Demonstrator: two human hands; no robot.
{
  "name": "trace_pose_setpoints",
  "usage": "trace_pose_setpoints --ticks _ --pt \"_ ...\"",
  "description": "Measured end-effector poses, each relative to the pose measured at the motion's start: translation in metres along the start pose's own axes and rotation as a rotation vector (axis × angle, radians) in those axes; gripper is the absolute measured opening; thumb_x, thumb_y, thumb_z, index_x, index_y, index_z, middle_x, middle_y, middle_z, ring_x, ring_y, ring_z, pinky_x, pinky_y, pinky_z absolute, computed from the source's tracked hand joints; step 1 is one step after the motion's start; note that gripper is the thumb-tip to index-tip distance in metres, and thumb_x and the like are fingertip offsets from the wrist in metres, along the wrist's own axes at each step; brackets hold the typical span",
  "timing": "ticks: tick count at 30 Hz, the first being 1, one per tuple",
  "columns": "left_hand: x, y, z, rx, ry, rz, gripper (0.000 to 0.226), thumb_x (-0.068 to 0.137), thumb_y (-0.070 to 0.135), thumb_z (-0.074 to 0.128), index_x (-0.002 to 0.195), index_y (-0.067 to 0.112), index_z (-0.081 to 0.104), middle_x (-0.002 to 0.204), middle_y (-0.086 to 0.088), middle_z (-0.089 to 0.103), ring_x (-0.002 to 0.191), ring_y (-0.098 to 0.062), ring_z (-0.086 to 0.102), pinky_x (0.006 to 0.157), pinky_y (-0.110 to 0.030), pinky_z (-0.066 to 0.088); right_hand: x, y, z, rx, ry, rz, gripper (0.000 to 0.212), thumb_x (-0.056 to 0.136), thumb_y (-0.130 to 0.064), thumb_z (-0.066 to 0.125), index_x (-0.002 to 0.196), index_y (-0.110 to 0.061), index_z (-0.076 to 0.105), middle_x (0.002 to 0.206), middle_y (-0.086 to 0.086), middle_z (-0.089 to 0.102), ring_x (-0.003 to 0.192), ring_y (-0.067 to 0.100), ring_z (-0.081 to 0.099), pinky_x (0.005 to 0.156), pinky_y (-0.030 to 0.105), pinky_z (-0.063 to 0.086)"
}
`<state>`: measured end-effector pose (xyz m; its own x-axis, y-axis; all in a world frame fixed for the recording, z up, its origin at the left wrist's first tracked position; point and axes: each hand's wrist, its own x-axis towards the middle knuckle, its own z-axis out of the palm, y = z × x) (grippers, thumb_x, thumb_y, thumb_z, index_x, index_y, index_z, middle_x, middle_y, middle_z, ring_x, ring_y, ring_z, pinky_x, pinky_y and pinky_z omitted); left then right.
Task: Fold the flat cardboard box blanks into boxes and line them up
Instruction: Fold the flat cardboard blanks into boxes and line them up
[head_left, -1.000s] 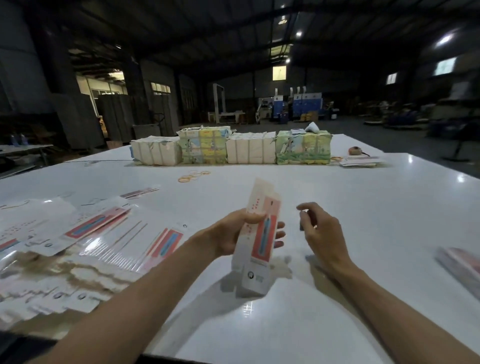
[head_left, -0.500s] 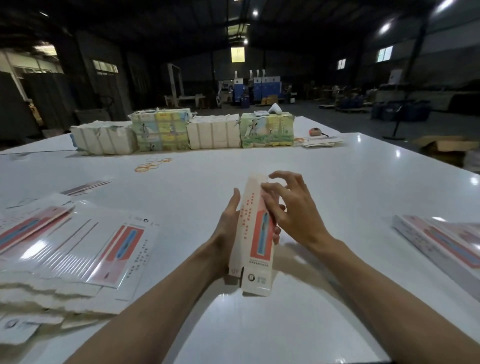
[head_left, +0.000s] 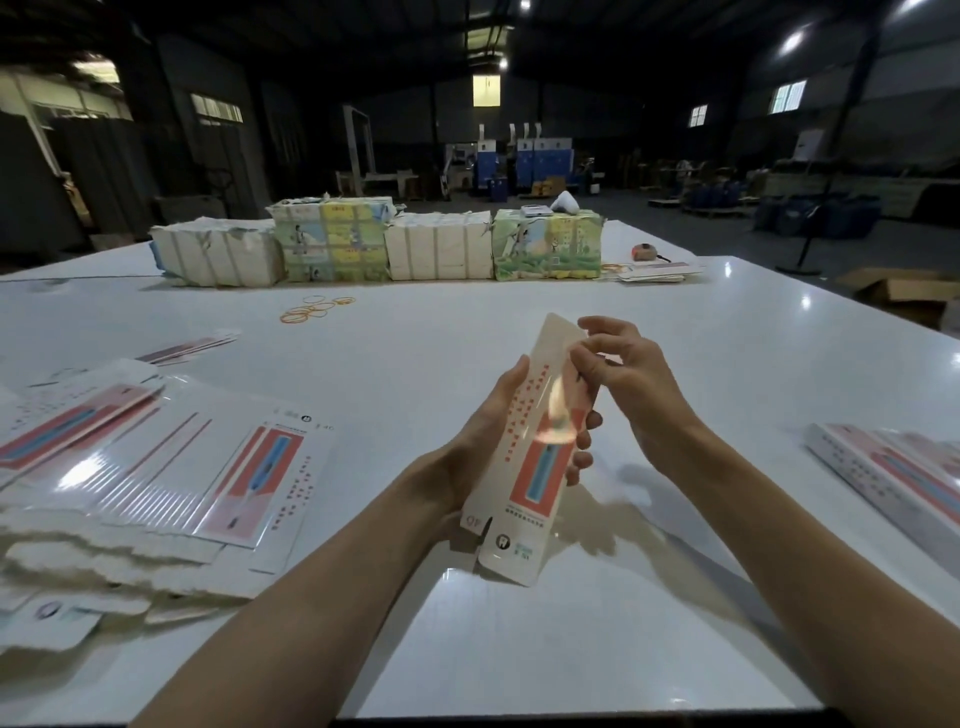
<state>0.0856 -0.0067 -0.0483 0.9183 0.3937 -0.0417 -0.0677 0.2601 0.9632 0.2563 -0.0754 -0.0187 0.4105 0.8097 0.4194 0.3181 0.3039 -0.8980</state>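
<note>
The long white-and-red cardboard box (head_left: 535, 457) is tilting above the glossy white table (head_left: 519, 649), partly opened. The left hand (head_left: 478, 447) is gripping its middle while the right hand (head_left: 628, 379) is pinching the upper edge below the rounded flap (head_left: 558, 332). Squeezing too hard is risking a creased panel, I judge — and a hurried tuck could buckle that flap.

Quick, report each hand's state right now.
Left hand: grips the long white cardboard box with a red and blue panel.
Right hand: pinches that box's upper edge.
</note>
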Motion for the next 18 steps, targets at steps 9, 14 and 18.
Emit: trace_pose_setpoints --ticks 9,14,18 --pt "0.011 -0.004 0.013 -0.139 0.066 -0.068 0.068 0.097 0.078 0.034 0.096 0.013 0.052 0.075 -0.004 0.057 0.058 -0.012 0.054 0.058 -0.023 0.053 -0.006 0.0 0.004 0.261 -0.074 -0.005 0.018 0.1 -0.023 0.066 0.106 -0.008 0.073 0.139 0.0 0.06 0.134 0.027 0.056 0.117 0.052 0.045" --pt "0.007 0.0 -0.002 -0.378 0.068 0.047 0.067 0.097 0.076 0.04 0.102 0.01 0.051 0.073 -0.006 0.053 0.056 -0.013 0.054 0.057 -0.022 0.052 -0.014 0.014 0.021 0.166 -0.118 0.002 0.042 0.103 -0.04 0.062 0.143 -0.033 0.051 0.134 0.001 0.067 0.122 0.024 0.067 0.106 0.052 0.054" --pt "0.006 -0.004 -0.001 -0.289 0.136 0.092 0.079 0.096 0.08 0.037 0.123 0.009 0.058 0.086 -0.011 0.065 0.068 -0.018 0.065 0.064 -0.03 0.059 -0.02 0.019 0.028 0.115 -0.121 -0.033 0.041 0.106 -0.046 0.056 0.145 -0.042 0.047 0.12 -0.007 0.076 0.109 0.025 0.074 0.091 0.042 0.062"
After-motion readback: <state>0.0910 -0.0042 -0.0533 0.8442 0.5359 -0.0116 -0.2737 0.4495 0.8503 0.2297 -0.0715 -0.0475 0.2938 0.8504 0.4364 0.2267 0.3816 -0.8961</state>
